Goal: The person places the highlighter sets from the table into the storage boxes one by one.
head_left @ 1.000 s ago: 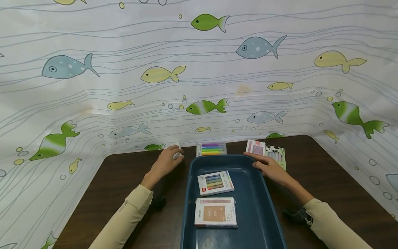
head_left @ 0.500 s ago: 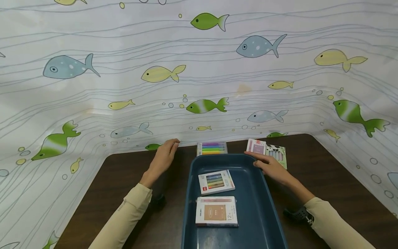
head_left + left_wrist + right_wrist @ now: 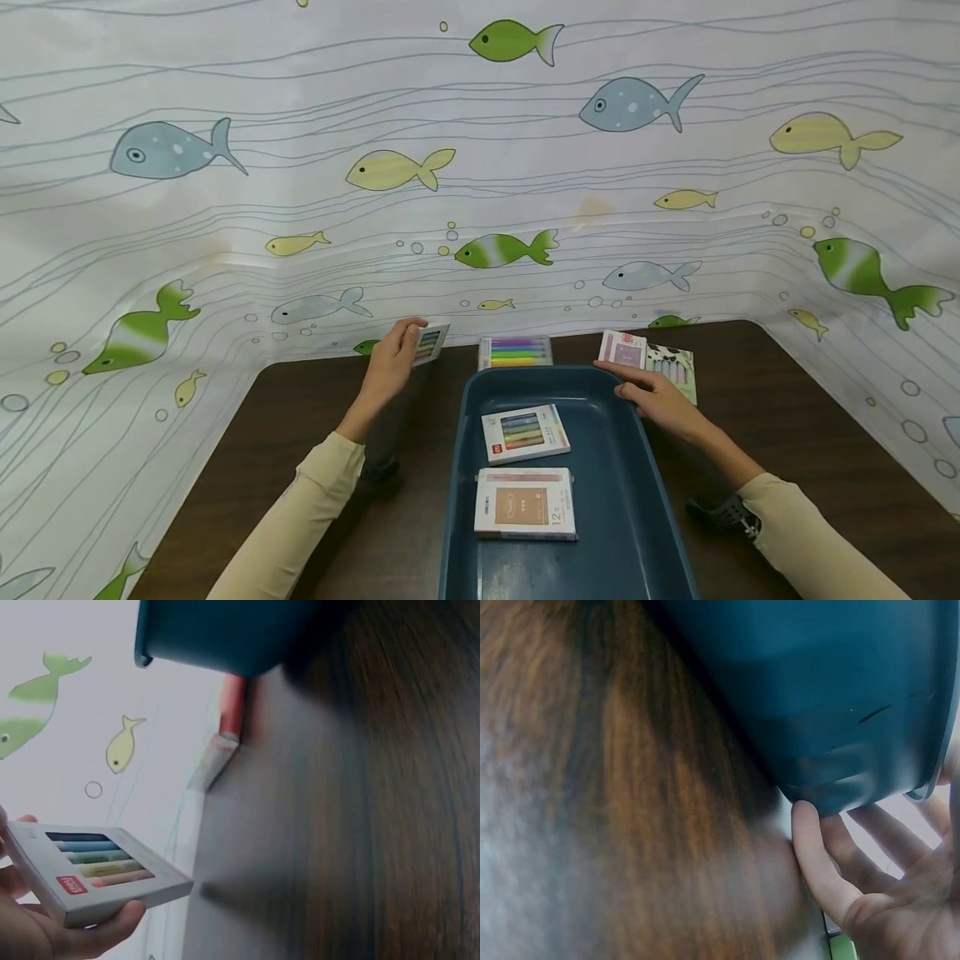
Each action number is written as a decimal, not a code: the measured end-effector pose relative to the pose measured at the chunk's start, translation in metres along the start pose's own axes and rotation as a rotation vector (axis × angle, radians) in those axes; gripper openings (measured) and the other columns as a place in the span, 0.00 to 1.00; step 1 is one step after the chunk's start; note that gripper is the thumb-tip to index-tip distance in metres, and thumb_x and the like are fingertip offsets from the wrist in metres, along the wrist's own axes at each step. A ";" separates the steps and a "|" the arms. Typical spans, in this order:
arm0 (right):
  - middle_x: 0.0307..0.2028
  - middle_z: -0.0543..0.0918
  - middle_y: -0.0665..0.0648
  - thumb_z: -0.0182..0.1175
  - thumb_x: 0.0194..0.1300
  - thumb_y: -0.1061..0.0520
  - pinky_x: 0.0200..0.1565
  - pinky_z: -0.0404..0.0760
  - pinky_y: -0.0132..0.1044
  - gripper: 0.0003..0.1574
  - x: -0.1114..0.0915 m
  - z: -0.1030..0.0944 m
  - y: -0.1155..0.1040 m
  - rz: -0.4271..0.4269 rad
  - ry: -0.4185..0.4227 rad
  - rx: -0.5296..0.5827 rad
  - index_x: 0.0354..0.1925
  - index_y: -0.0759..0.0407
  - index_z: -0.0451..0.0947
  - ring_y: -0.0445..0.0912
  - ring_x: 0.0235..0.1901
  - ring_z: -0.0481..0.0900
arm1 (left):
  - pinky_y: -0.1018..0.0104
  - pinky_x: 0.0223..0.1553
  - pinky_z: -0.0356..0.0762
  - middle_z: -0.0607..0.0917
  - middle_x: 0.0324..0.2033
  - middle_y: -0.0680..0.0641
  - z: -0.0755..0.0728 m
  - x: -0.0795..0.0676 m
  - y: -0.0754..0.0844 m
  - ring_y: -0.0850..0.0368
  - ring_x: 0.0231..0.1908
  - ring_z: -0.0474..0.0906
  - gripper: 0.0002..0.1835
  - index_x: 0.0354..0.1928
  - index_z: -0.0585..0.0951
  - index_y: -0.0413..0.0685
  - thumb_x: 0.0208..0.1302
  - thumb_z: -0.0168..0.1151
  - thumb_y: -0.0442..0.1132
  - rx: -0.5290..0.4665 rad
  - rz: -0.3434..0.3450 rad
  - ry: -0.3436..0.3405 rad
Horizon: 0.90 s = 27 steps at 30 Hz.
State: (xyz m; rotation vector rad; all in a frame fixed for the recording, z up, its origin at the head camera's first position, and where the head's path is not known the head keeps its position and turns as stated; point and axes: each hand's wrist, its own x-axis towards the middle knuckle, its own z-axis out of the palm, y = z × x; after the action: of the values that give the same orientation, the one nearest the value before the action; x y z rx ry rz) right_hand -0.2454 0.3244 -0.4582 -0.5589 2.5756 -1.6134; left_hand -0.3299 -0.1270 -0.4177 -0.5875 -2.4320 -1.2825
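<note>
My left hand [image 3: 388, 362] holds up a small white windowed box of coloured pens [image 3: 105, 862] at the back left, beside the tray. Its thumb lies along one edge and the fingers go behind; the window faces the left wrist camera. At the far right corner of the deep blue tray [image 3: 645, 467], my right hand [image 3: 663, 406] rests with its index finger stretched along the rim. In the right wrist view its fingers [image 3: 817, 855] lie spread against the tray's outer wall. Inside the tray are a similar windowed pen box [image 3: 525, 433] and a larger white box with a brown panel [image 3: 525, 503].
Behind the tray stands a clear pack of bright coloured pens [image 3: 515, 352]. A pink-and-white box [image 3: 623, 348] and a green cow-print pack [image 3: 672, 371] are by my right hand. A fish-patterned sheet [image 3: 480, 200] rises along the back of the dark wooden table [image 3: 300, 417].
My left hand has shifted a little left and turned, so the box, hidden behind it half a second ago, now shows its windowed side. My right hand stays at the tray corner.
</note>
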 end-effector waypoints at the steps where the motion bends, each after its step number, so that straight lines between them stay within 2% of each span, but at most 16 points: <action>1: 0.58 0.77 0.64 0.49 0.81 0.55 0.22 0.69 0.41 0.28 0.000 0.000 0.000 0.001 0.001 0.004 0.75 0.45 0.67 0.45 0.13 0.56 | 0.54 0.27 0.72 0.74 0.23 0.44 0.000 0.000 0.002 0.49 0.21 0.70 0.22 0.65 0.77 0.48 0.84 0.41 0.50 -0.014 -0.015 -0.007; 3: 0.58 0.77 0.65 0.49 0.81 0.56 0.22 0.68 0.41 0.28 -0.001 0.000 0.000 0.003 0.002 0.009 0.75 0.45 0.67 0.45 0.13 0.56 | 0.53 0.28 0.75 0.77 0.27 0.42 -0.001 0.000 0.007 0.48 0.24 0.73 0.23 0.65 0.76 0.49 0.83 0.40 0.51 -0.040 -0.047 -0.017; 6: 0.58 0.77 0.65 0.49 0.81 0.56 0.22 0.68 0.40 0.29 -0.001 0.001 -0.001 0.007 0.002 0.009 0.75 0.44 0.67 0.44 0.13 0.55 | 0.51 0.33 0.78 0.81 0.38 0.39 -0.003 -0.001 0.013 0.45 0.32 0.77 0.23 0.65 0.77 0.51 0.83 0.40 0.53 -0.071 -0.090 -0.020; 10: 0.59 0.76 0.65 0.49 0.81 0.55 0.23 0.69 0.41 0.28 0.000 0.001 -0.001 0.011 0.000 0.005 0.75 0.45 0.67 0.45 0.14 0.56 | 0.48 0.37 0.79 0.81 0.50 0.39 -0.004 0.000 0.020 0.42 0.42 0.79 0.24 0.65 0.76 0.55 0.82 0.39 0.56 -0.120 -0.114 -0.029; 14: 0.60 0.76 0.64 0.50 0.81 0.55 0.23 0.69 0.41 0.28 0.000 0.001 -0.001 0.018 0.003 0.006 0.75 0.44 0.67 0.45 0.14 0.57 | 0.47 0.38 0.81 0.81 0.51 0.38 -0.004 0.000 0.026 0.41 0.44 0.80 0.24 0.65 0.76 0.56 0.82 0.40 0.57 -0.198 -0.122 -0.045; 21: 0.58 0.77 0.64 0.50 0.81 0.56 0.23 0.69 0.40 0.28 0.000 0.001 -0.001 0.020 0.005 0.008 0.75 0.43 0.68 0.45 0.14 0.56 | 0.39 0.41 0.82 0.79 0.53 0.33 -0.002 -0.002 0.043 0.34 0.47 0.80 0.25 0.66 0.76 0.49 0.82 0.42 0.55 -0.322 -0.111 -0.060; 27: 0.58 0.77 0.64 0.50 0.81 0.56 0.23 0.69 0.40 0.29 0.000 0.000 0.001 0.015 0.010 0.006 0.75 0.45 0.68 0.45 0.14 0.57 | 0.41 0.43 0.81 0.78 0.58 0.37 0.001 -0.006 0.063 0.37 0.51 0.79 0.25 0.66 0.75 0.52 0.81 0.42 0.57 -0.381 -0.104 -0.089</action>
State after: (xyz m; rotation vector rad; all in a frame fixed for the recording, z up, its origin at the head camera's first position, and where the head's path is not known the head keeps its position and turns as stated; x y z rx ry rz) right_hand -0.2460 0.3247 -0.4590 -0.5308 2.5750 -1.6230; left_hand -0.2929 -0.0950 -0.3772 -0.6319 -2.3255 -1.8202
